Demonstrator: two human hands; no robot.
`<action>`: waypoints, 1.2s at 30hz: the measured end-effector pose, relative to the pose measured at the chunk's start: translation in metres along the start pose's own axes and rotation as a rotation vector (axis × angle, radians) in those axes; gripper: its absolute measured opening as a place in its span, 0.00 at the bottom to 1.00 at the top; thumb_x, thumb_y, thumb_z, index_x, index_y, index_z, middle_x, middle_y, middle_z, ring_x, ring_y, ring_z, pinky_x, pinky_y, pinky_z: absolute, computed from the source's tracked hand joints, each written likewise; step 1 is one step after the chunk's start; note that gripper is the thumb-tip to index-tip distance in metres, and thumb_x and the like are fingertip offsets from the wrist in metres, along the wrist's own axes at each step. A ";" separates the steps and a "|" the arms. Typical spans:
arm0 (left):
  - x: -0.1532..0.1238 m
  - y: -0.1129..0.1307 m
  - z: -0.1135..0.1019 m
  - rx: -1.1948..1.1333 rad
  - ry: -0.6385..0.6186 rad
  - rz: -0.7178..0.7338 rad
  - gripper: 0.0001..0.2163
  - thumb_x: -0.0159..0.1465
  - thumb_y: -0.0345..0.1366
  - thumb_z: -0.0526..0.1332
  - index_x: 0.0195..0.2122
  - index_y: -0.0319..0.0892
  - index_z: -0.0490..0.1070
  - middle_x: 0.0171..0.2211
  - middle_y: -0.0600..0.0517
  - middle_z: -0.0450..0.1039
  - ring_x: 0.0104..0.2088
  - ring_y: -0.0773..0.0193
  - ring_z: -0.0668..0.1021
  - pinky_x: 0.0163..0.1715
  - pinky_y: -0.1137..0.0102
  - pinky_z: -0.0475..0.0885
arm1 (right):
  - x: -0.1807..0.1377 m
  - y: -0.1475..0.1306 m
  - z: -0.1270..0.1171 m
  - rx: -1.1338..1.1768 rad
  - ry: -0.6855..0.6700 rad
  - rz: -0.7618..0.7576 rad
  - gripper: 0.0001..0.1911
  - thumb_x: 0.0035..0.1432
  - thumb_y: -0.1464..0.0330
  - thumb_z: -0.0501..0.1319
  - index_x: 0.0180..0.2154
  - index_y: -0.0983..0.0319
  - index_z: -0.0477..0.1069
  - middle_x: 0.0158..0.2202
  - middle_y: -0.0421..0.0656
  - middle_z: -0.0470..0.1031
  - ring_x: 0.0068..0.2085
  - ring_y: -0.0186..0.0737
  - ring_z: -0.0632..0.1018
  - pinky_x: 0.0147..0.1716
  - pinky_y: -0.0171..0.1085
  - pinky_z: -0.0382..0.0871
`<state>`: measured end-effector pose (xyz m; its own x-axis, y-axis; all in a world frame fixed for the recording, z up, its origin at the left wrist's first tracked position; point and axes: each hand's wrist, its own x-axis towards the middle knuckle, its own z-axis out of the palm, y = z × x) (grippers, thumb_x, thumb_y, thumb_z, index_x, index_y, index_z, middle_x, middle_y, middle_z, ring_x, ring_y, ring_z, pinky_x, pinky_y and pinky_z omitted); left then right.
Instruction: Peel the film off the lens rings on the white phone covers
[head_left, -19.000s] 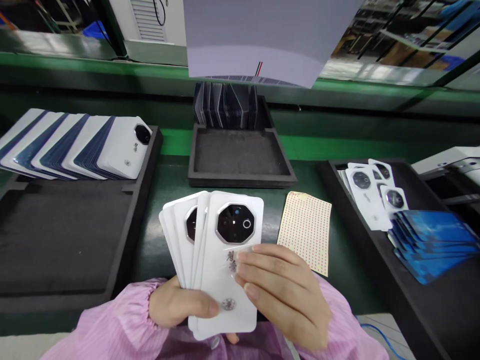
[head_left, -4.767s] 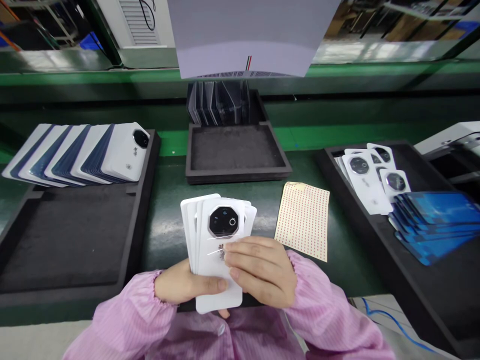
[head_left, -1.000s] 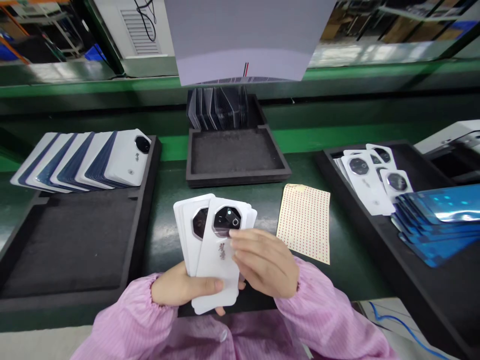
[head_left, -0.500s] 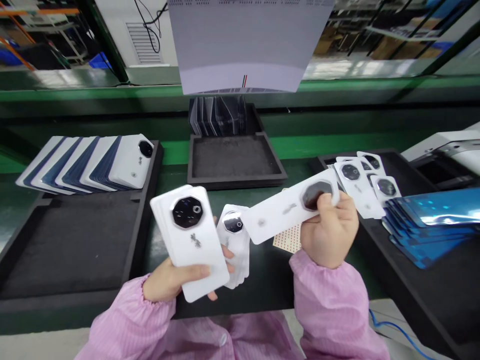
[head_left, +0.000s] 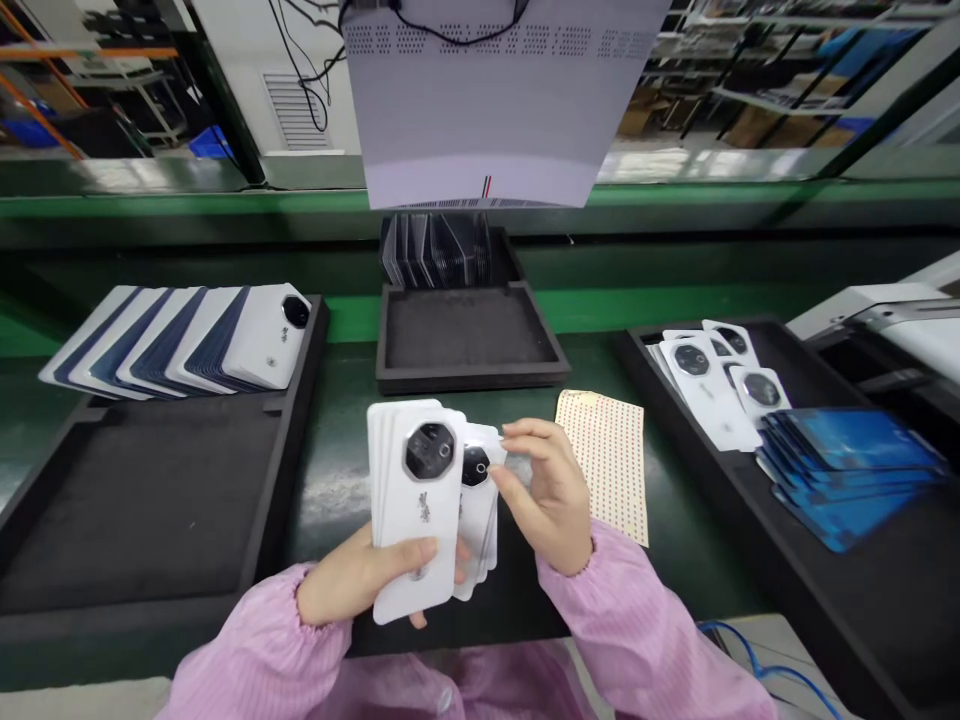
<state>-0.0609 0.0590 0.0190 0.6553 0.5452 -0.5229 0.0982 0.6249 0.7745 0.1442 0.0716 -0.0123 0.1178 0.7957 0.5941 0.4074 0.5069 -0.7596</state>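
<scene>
My left hand point(head_left: 360, 582) is closed around a fanned stack of white phone back covers point(head_left: 417, 500), each with a dark octagonal camera window, held upright over the green table. My right hand point(head_left: 546, 495) is beside the stack's right edge, thumb and fingers pinched at the top corner of the rearmost cover point(head_left: 480, 470). Just right of that hand a yellow sheet of small red dot stickers point(head_left: 611, 455) lies flat.
A black foam tray point(head_left: 142, 510) at left carries a slanted row of white covers point(head_left: 187, 340). A second black tray point(head_left: 469, 335) at the back holds upright dark panels. The right tray point(head_left: 840, 580) holds white film liners point(head_left: 712, 385) and blue film sheets point(head_left: 847, 465).
Half a second ago my right hand held a peeled white film liner out toward the right tray; now that hand is back at the stack without it, pinching the rear cover.
</scene>
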 end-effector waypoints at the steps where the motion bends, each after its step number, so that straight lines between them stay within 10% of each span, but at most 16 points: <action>1: 0.001 -0.001 0.000 0.044 -0.020 -0.019 0.17 0.59 0.46 0.60 0.42 0.38 0.73 0.37 0.42 0.76 0.34 0.58 0.78 0.23 0.75 0.74 | 0.000 -0.002 -0.002 0.075 -0.023 0.032 0.11 0.55 0.73 0.62 0.41 0.57 0.68 0.43 0.45 0.66 0.45 0.44 0.71 0.44 0.47 0.69; 16: 0.006 -0.005 0.007 0.339 -0.070 -0.037 0.19 0.58 0.50 0.59 0.40 0.39 0.70 0.35 0.46 0.71 0.31 0.62 0.75 0.19 0.77 0.71 | 0.007 -0.005 -0.007 0.232 -0.204 0.298 0.05 0.51 0.69 0.66 0.27 0.60 0.69 0.37 0.42 0.69 0.39 0.41 0.73 0.41 0.44 0.69; 21: 0.007 -0.006 0.006 0.169 -0.078 -0.016 0.17 0.59 0.48 0.60 0.43 0.40 0.71 0.36 0.45 0.73 0.30 0.63 0.76 0.19 0.76 0.72 | 0.001 -0.010 -0.004 -0.094 -0.061 -0.184 0.07 0.53 0.75 0.63 0.29 0.58 0.68 0.35 0.42 0.74 0.45 0.44 0.74 0.43 0.47 0.69; 26: 0.005 0.000 0.005 -0.044 -0.137 -0.039 0.18 0.57 0.45 0.62 0.42 0.37 0.73 0.38 0.42 0.75 0.34 0.57 0.78 0.18 0.76 0.72 | -0.004 -0.008 -0.003 -0.063 -0.299 -0.608 0.06 0.61 0.74 0.56 0.39 0.60 0.69 0.35 0.42 0.79 0.44 0.39 0.78 0.42 0.42 0.73; 36: 0.004 0.000 0.004 -0.157 -0.064 -0.079 0.14 0.54 0.38 0.65 0.39 0.36 0.76 0.33 0.42 0.78 0.26 0.61 0.79 0.16 0.77 0.72 | -0.009 -0.005 0.001 0.024 -0.344 -0.708 0.08 0.64 0.70 0.52 0.39 0.62 0.70 0.35 0.44 0.79 0.46 0.40 0.77 0.40 0.38 0.77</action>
<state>-0.0554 0.0594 0.0186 0.6969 0.4571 -0.5527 0.0367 0.7469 0.6640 0.1403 0.0623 -0.0141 -0.4510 0.3370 0.8265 0.2610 0.9353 -0.2390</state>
